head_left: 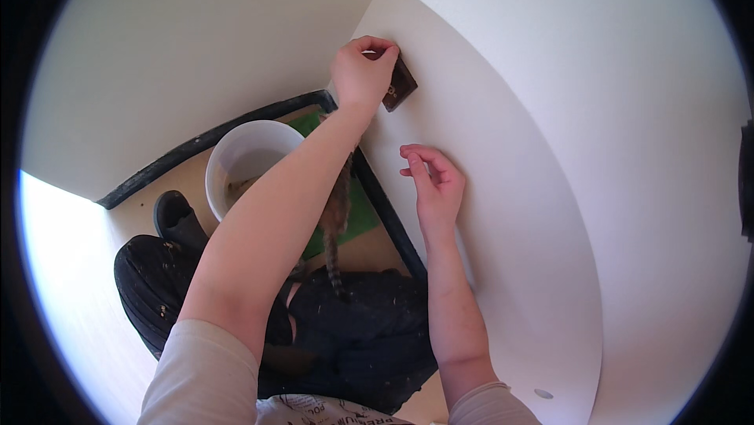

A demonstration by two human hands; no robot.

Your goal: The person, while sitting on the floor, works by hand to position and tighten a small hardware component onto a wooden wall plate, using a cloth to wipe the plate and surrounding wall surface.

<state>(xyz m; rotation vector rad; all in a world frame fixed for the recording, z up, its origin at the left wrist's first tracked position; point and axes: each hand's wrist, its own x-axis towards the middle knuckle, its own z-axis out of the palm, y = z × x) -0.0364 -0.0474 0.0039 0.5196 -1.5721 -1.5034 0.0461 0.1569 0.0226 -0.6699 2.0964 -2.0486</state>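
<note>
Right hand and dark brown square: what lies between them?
In the head view, only bare pale wall shows between the right hand and the dark brown square.

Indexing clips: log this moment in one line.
left hand: at brown square | right hand: half-curled, near wall | nearby: white bucket, cat

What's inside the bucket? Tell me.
Low in the white bucket, something brownish shows, too unclear to identify. The left forearm covers part of the inside, so anything there is hidden.
</note>
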